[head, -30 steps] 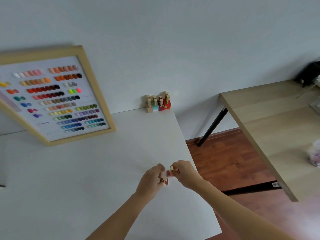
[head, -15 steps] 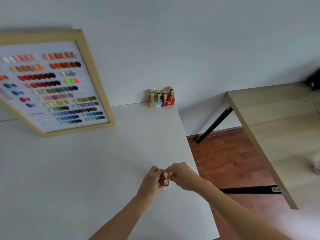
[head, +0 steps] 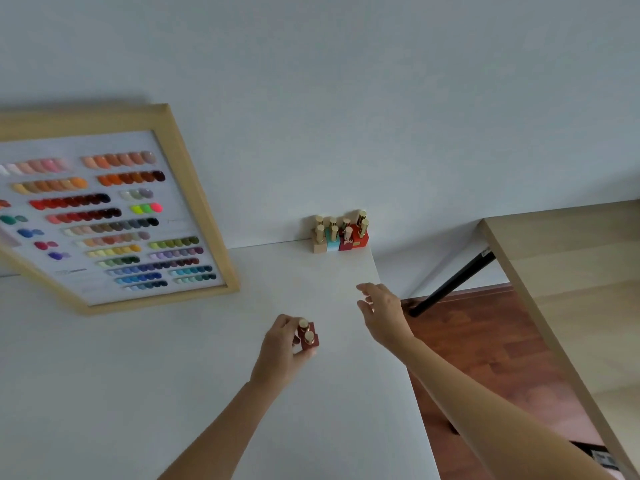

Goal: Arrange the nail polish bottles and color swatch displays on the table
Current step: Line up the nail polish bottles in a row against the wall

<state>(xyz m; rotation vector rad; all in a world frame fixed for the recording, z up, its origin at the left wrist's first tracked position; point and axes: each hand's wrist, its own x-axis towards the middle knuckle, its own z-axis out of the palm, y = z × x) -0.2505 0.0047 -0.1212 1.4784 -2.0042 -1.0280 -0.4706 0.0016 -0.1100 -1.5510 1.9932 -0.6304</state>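
The left hand (head: 284, 351) is gripping two dark red nail polish bottles (head: 307, 336) with gold caps, fingers curled around them, holding them close together just over the white surface (head: 173, 393) near its right edge; whether their bases are touching it is hard to tell. The right hand (head: 382, 311) is hovering open and empty, fingers spread and slightly bent, reaching forward over the right edge of the surface and well apart from the bottles in the left hand. At the far right corner, against the wall, a cluster of bottles (head: 341, 233) is standing upright in tight rows, with beige, teal, dark red and bright red bodies and gold caps. To the left, a wooden-framed color swatch display (head: 104, 216) is leaning against the wall, its lower edge resting on the surface, showing rows of nail tips in pinks, oranges, reds, greens, blues and purples. A light wooden table (head: 571, 289) with a black leg is standing off to the right above a reddish wood floor (head: 485, 348).
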